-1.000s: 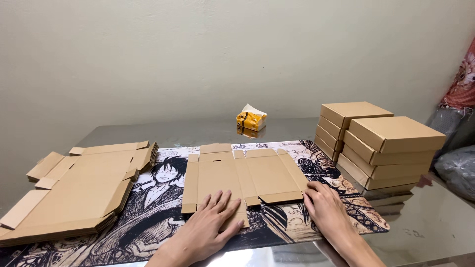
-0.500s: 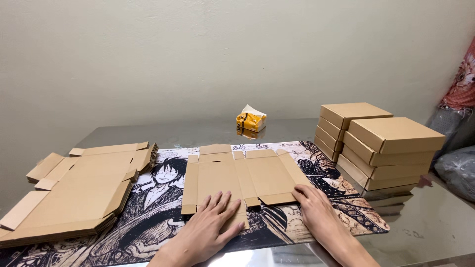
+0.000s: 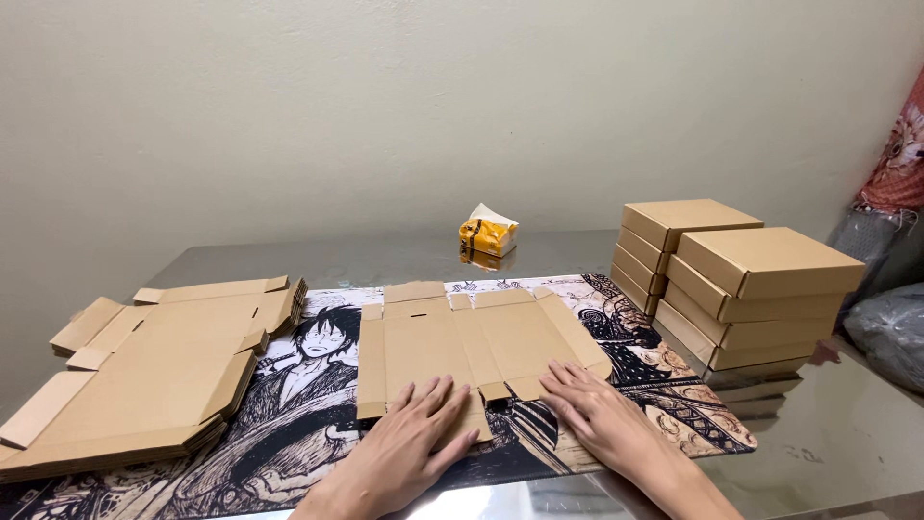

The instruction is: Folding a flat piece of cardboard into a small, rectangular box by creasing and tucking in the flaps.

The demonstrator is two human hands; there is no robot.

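1. Glossy grey tabletop (image 3: 847,443) is carrying a printed black-and-white mat (image 3: 308,424), and the near edge of both is running out of the bottom of the view, so the front rim is not showing.
2. Nearest the camera, the left hand (image 3: 409,453) is lying palm down with fingers spread wide and flat, pressing on the near left part of the flat cardboard blank (image 3: 472,342); it is gripping nothing.
3. Beside it, the right hand (image 3: 602,419) is resting flat with fingers spread, its fingertips touching the blank's near right edge; both wrists are being cut off by the frame.
4. That unfolded blank is lying in the middle of the mat, flaps out, with bare mat showing as a narrow strip on either side.
5. Left of it, slightly apart, a stack of flat blanks (image 3: 144,371) is overhanging the mat's left edge; how many sheets it holds is hard to tell.
6. To the right, folded boxes (image 3: 736,284) are standing in two stacks close together, just beside the mat's far right corner.
7. Farther back, a small yellow packet (image 3: 488,235) is sitting alone on open table near the plain wall (image 3: 385,116).
8. At the far right edge, patterned fabric (image 3: 895,154) and a dark bag (image 3: 890,332) are partly cropped.
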